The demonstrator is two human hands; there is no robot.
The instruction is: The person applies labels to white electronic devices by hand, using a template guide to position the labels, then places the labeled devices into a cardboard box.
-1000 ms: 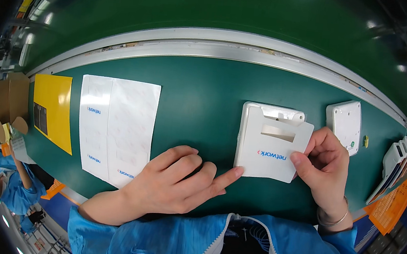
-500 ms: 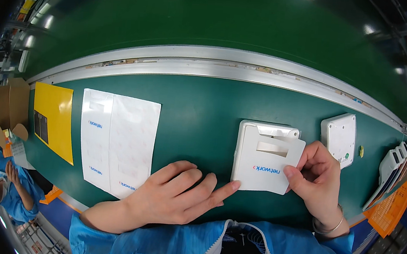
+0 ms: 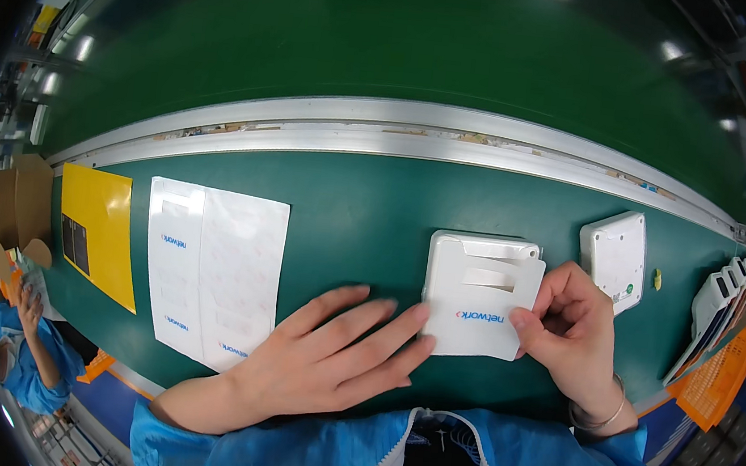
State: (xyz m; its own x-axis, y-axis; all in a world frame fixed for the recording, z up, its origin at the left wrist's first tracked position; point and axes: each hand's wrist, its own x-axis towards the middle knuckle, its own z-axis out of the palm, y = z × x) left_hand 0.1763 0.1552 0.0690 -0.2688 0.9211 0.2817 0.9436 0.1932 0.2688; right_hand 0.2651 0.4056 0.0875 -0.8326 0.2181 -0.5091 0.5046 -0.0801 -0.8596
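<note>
Right hand [image 3: 574, 338] pinches white label [image 3: 478, 335] by its right edge | left hand [image 3: 330, 355], fingers loosely spread, holding nothing, fingertips at its lower-left edge | label lies over white device [image 3: 489, 241] on desk [image 3: 351, 231], between hands!

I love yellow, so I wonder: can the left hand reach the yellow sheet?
Probably yes: the left hand seems to grip nothing, and only the flat white sheet lies between it and the yellow sheet.

Left hand [image 3: 339, 351], right hand [image 3: 571, 335]: 2. White cases [image 3: 444, 245]: 2, plus overlapping row [image 3: 713, 299], count uncertain. Pinched label [image 3: 480, 337]: 1. Sticker sheet [image 3: 241, 261]: 1. Yellow sheet [image 3: 105, 218]: 1. Cardboard box [image 3: 27, 204]: 1. Bracelet [image 3: 604, 417]: 1.
</note>
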